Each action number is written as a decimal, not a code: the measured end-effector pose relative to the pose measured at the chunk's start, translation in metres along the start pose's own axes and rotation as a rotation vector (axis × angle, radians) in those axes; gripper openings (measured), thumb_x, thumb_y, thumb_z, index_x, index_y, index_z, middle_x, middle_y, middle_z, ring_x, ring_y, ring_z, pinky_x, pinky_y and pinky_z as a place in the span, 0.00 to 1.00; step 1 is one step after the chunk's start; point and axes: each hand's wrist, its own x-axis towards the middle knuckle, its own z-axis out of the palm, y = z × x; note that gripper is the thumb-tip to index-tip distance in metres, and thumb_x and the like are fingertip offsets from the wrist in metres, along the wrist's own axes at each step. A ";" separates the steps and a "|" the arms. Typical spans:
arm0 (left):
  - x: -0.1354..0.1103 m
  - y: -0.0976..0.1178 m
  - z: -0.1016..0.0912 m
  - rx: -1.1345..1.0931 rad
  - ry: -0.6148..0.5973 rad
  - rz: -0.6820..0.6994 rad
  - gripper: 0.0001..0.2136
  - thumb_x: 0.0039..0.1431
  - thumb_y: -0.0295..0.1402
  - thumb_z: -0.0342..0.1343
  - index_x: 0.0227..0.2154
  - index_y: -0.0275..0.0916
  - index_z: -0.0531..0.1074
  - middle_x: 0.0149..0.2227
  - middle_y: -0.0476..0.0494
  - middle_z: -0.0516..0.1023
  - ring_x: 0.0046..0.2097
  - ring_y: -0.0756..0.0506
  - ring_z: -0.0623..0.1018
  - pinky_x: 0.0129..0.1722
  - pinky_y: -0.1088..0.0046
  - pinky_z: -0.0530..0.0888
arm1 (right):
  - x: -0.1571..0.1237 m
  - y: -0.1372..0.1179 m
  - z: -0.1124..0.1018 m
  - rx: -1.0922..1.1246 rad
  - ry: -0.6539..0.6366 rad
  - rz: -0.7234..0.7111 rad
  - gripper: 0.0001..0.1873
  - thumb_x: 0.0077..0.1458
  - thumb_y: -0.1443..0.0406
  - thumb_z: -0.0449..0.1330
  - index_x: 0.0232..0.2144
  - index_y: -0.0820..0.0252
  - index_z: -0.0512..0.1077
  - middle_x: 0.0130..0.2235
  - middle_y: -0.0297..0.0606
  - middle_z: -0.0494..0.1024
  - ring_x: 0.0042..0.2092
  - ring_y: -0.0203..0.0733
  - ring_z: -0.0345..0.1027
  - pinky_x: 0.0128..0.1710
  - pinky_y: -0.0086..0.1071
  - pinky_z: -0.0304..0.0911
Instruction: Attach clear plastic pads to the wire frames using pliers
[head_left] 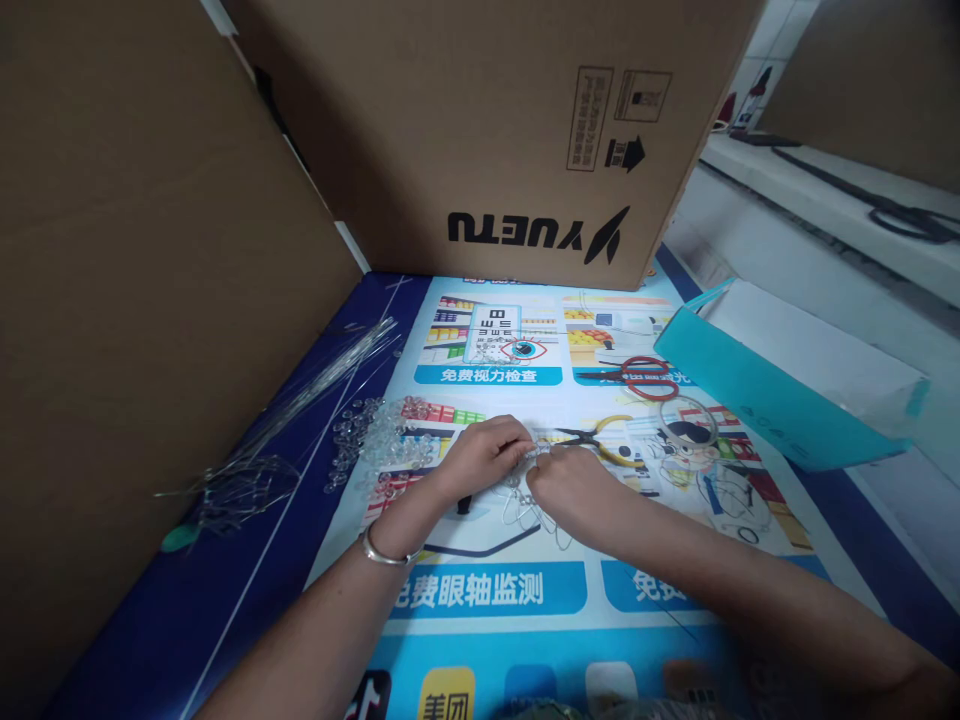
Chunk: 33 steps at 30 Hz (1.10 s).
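My left hand [486, 458] and my right hand [568, 487] meet at the middle of the printed mat, fingers pinched together on a small piece of thin wire with clear beads [534, 455]. Loops of the same wire [525, 515] hang below the hands onto the mat. A silver bracelet [382, 552] circles my left wrist. A heap of clear beads [379, 440] lies just left of my left hand. Pliers with yellow handles [600, 440] lie right behind my right hand.
Large cardboard boxes stand at the left [150, 300] and at the back [510, 130]. A bundle of thin wires [300, 410] lies along the left box. Red scissors [637, 375], a tape roll [690, 425] and a teal paper bag [780, 390] lie to the right.
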 end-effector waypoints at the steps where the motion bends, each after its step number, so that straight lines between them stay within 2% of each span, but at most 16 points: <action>1: 0.000 0.000 0.000 0.000 -0.004 0.002 0.07 0.58 0.31 0.49 0.30 0.38 0.71 0.31 0.47 0.74 0.35 0.49 0.72 0.35 0.74 0.68 | 0.002 -0.001 -0.001 -0.004 -0.024 -0.001 0.06 0.45 0.77 0.55 0.24 0.65 0.69 0.26 0.42 0.74 0.28 0.42 0.68 0.25 0.30 0.57; 4: 0.000 0.000 0.000 -0.004 -0.006 0.011 0.07 0.58 0.30 0.49 0.30 0.38 0.71 0.31 0.47 0.74 0.35 0.49 0.72 0.36 0.74 0.68 | 0.009 -0.007 -0.005 0.005 -0.078 -0.016 0.06 0.43 0.77 0.56 0.21 0.65 0.69 0.24 0.42 0.74 0.28 0.42 0.69 0.25 0.29 0.57; 9: 0.000 -0.001 0.001 -0.003 0.005 0.020 0.08 0.59 0.31 0.49 0.29 0.38 0.71 0.30 0.46 0.74 0.34 0.49 0.72 0.35 0.74 0.68 | 0.017 -0.012 -0.014 0.020 -0.117 -0.025 0.05 0.41 0.76 0.58 0.22 0.65 0.71 0.24 0.42 0.75 0.31 0.42 0.70 0.26 0.29 0.58; 16: 0.000 0.000 0.000 0.012 0.000 0.024 0.07 0.58 0.31 0.49 0.29 0.38 0.71 0.30 0.47 0.73 0.35 0.50 0.72 0.35 0.75 0.68 | 0.014 -0.006 0.000 0.010 -0.071 -0.011 0.07 0.41 0.76 0.56 0.27 0.66 0.70 0.29 0.44 0.75 0.30 0.42 0.68 0.26 0.30 0.56; 21: 0.000 0.000 0.002 0.053 0.018 0.030 0.07 0.59 0.32 0.49 0.29 0.38 0.71 0.30 0.47 0.73 0.34 0.49 0.72 0.35 0.75 0.68 | -0.005 -0.003 0.020 0.111 0.176 0.158 0.10 0.46 0.70 0.54 0.34 0.65 0.68 0.33 0.44 0.74 0.35 0.44 0.66 0.31 0.32 0.56; 26: -0.001 0.000 0.001 0.071 0.012 0.025 0.08 0.59 0.33 0.48 0.30 0.38 0.71 0.30 0.46 0.73 0.34 0.50 0.72 0.34 0.75 0.68 | -0.028 0.005 0.040 0.234 0.362 0.313 0.05 0.50 0.67 0.51 0.29 0.62 0.66 0.30 0.39 0.71 0.35 0.41 0.62 0.34 0.31 0.53; 29: -0.001 0.001 0.000 0.076 0.006 0.028 0.08 0.59 0.33 0.48 0.30 0.38 0.71 0.30 0.46 0.73 0.34 0.50 0.72 0.35 0.75 0.68 | -0.038 0.012 0.045 0.322 0.390 0.418 0.04 0.50 0.68 0.50 0.27 0.61 0.64 0.28 0.36 0.69 0.32 0.37 0.61 0.29 0.28 0.50; 33: -0.002 0.003 0.000 0.071 0.004 0.032 0.08 0.59 0.33 0.48 0.30 0.38 0.71 0.30 0.46 0.73 0.34 0.50 0.72 0.34 0.75 0.68 | -0.039 0.017 0.045 0.337 0.318 0.544 0.06 0.52 0.64 0.50 0.25 0.59 0.62 0.26 0.33 0.68 0.29 0.36 0.60 0.24 0.28 0.44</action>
